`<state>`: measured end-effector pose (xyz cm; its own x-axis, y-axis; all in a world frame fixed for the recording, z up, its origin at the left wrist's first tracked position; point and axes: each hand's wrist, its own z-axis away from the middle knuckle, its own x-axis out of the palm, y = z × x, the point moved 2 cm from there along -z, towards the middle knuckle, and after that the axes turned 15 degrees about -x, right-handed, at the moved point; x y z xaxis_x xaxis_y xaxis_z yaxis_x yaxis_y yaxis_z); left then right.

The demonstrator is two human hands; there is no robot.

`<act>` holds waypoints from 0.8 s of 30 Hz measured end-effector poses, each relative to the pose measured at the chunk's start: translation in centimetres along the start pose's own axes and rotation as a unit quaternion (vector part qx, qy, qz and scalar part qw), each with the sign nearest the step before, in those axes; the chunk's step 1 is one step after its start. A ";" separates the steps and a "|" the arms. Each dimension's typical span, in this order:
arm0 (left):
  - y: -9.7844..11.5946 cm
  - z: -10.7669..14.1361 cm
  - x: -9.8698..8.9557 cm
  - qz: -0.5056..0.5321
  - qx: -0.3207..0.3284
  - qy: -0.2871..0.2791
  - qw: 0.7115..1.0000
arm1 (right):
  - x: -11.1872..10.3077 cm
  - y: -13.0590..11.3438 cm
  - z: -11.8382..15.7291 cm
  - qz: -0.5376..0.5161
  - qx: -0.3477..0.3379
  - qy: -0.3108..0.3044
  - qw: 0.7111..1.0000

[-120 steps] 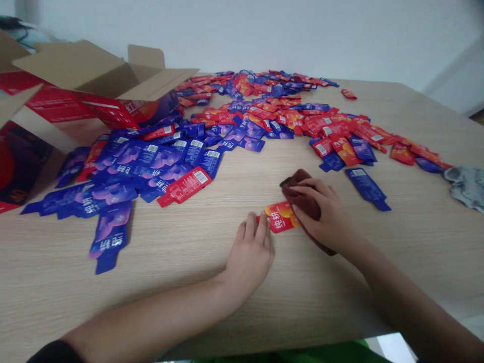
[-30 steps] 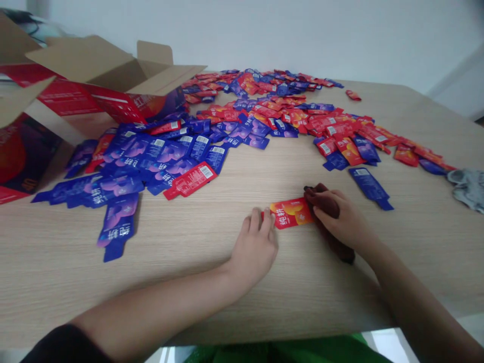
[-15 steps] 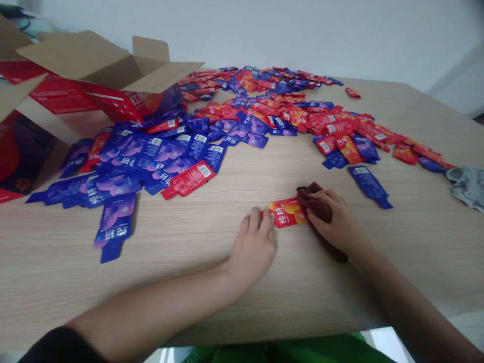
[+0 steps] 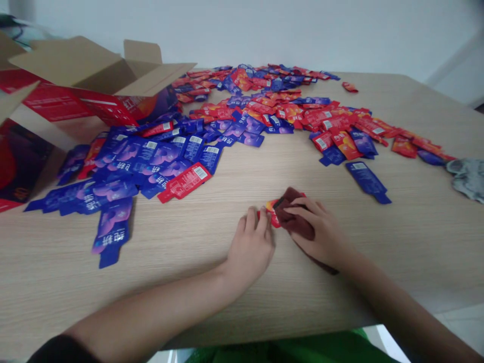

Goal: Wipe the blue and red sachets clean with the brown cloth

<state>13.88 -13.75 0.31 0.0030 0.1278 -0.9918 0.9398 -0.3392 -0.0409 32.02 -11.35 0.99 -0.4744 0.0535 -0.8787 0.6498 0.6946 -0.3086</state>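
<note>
A red and orange sachet (image 4: 275, 220) lies flat on the table, mostly covered. My left hand (image 4: 251, 244) has its fingertips closed on the sachet's narrow left end, pinning it to the wood. Bunched in my right hand (image 4: 321, 232) is a dark brown cloth (image 4: 298, 222), pressed over the middle and right of the sachet. A loose tail of the cloth trails below my right palm. Left of my hands, a red sachet (image 4: 185, 183) with a barcode rests at the edge of a spread of blue and purple sachets (image 4: 166, 154).
Open cardboard boxes (image 4: 102, 103) stand at the left. Across the back runs a long heap of red and blue sachets (image 4: 264, 103). A single blue sachet (image 4: 366, 181) lies to the right, and a crumpled grey cloth (image 4: 469, 179) sits at the right edge.
My right hand has slid the brown cloth leftward along the sachet, covering more of it. My left hand keeps its hold on the sachet's end. The view has shifted slightly.
</note>
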 end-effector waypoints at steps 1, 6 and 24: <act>0.0 0.0 -0.1 -0.001 0.000 0.004 1.000 | -0.3 1.1 0.4 0.000 0.024 0.019 1.000; -0.4 -1.1 -1.4 0.034 -0.025 -0.006 0.999 | -2.4 5.6 2.1 -0.021 0.104 0.060 0.993; 0.5 -5.6 -1.1 0.119 -0.129 -0.053 0.983 | -4.7 3.2 1.4 -0.083 0.105 0.242 0.961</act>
<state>16.26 -8.86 2.09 0.2109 -0.0287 -0.9771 0.9721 -0.0988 0.2127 37.16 -10.44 3.64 -0.7697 0.3171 -0.5540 0.6224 0.5658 -0.5408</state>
